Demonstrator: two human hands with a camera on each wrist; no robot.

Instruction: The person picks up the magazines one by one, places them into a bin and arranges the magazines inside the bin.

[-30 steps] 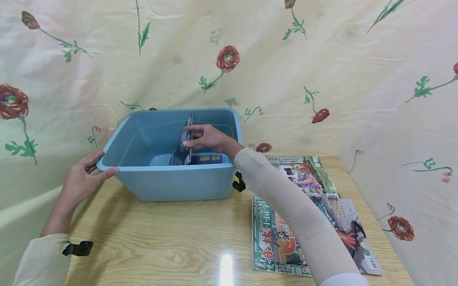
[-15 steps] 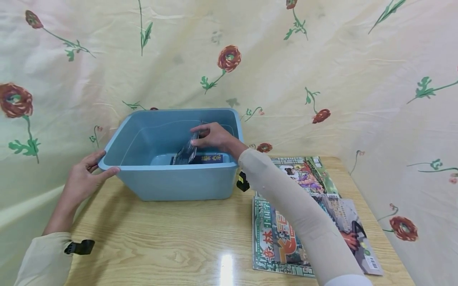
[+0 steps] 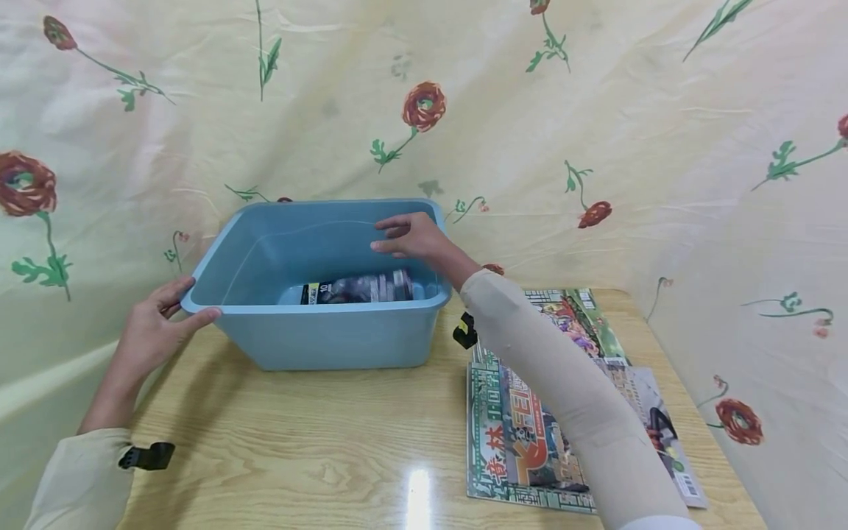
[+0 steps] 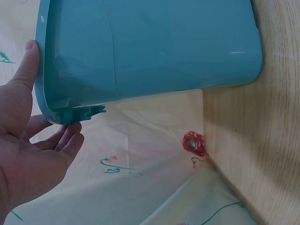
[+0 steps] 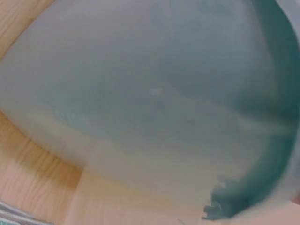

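The flowered cloth [image 3: 596, 110] hangs behind and to both sides of the tabletop [image 3: 344, 442]; it is cream with red blooms on green stems. One blue plastic tub [image 3: 331, 342] stands on the tabletop near the back, open at the top, with rounded corners and a rolled rim. Two magazines [image 3: 523, 449] lie flat to its right, overlapping, partly under the right sleeve. One magazine [image 3: 361, 288] with a dark cover lies flat on the tub floor. The left hand [image 3: 149, 335] grips the tub's left rim, thumb on top, fingers [image 4: 65, 140] curled beneath the lip; the right hand [image 3: 414, 237] hovers above the tub's right side, fingers loosely extended, holding nothing.
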